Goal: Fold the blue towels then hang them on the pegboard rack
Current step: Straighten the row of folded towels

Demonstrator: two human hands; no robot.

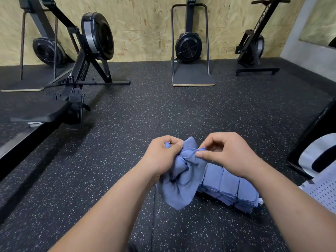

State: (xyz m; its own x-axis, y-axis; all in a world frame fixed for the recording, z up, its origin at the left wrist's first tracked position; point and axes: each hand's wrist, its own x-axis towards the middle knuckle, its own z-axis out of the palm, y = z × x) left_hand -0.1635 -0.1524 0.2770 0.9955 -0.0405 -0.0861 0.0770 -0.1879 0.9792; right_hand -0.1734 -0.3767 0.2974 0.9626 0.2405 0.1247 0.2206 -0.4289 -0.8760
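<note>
While it hangs crumpled: blue towel [181, 180].
Left hand [161, 157]: grips the bunched part.
Right hand [227, 153]: pinches the hem.
Folded stack [231, 186]: on floor [163, 110], beside.

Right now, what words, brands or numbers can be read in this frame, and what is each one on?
"POWER": on the sloped black leg of the rowing machine at left.
"AIRPOW": running up the black mast of the upright machine at far right; the ending is cut off.
Small white label low on that upright machine: too small to read.
Blue towel and folded stack: no text visible.
</note>
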